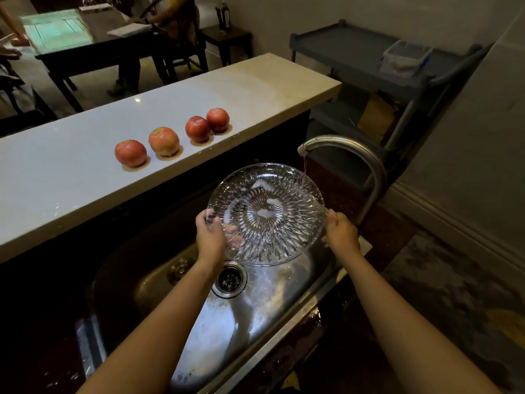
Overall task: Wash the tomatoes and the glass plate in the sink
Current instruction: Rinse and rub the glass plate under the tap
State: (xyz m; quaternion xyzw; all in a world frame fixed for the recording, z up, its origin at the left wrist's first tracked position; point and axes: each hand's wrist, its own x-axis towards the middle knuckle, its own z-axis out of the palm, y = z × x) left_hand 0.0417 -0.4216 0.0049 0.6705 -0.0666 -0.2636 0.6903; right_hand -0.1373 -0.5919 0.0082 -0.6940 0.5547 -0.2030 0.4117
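Now round cut-glass plate [267, 214] — both hands gripping rim, steel sink [255, 305] below

Pale stone counter [85, 177] running along the far side, wet in small patches. Curved metal faucet [349, 155] at right, water running from its spout. Behind it, a grey utility cart [355, 52] carrying 1 clear plastic container [406, 58] (contents unclear). In the background, a dark dining table [85, 49] and a seated person [170, 21].

Four tomatoes [130, 152] sit in a row on the pale counter ledge [255, 89].
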